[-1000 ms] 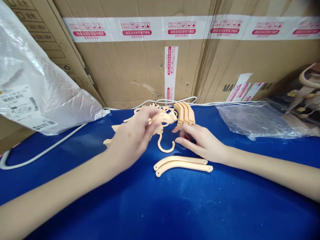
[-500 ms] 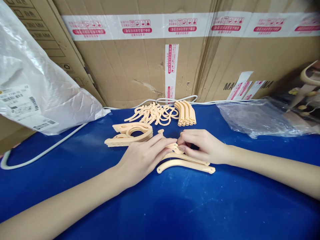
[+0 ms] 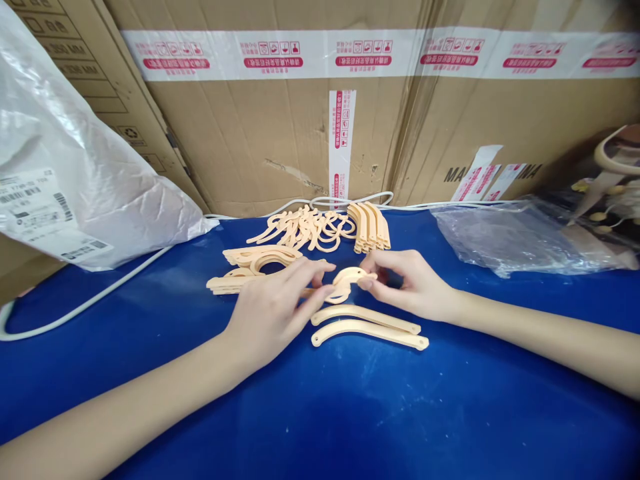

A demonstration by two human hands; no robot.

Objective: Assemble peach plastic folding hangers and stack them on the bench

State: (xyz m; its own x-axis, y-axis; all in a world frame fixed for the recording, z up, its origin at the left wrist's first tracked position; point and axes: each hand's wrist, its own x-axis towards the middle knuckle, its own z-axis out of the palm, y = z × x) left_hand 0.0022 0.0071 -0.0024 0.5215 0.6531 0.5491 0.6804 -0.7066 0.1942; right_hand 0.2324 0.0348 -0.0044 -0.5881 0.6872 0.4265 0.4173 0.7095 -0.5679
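Note:
Between my two hands is a curved beige plastic hanger piece (image 3: 349, 275), with a ring-like curve on its lower side. My right hand (image 3: 407, 283) pinches its right end between thumb and fingers. At its left end, my left hand (image 3: 280, 303) has thumb and index finger curled round it, and the palm side is hidden. Just below lie two long, gently bent hanger arms (image 3: 370, 328), side by side on the blue table (image 3: 350, 413), each with holes at its ends. A stack of beige hanger pieces (image 3: 240, 283) sits just beyond my left hand, partly covered by it.
Behind are a loose heap of beige hooks (image 3: 305, 227) and a neat pile of curved arms (image 3: 370, 227). Taped cardboard boxes (image 3: 280, 133) stand along the back. A white plastic bag (image 3: 100, 173) and white cable (image 3: 90, 313) lie left, clear plastic wrap (image 3: 500, 237) right.
My hands have lifted slightly and moved apart, so more of the hanger piece shows. The right hand has shifted up a little with its end. The two long arms below stay in place.

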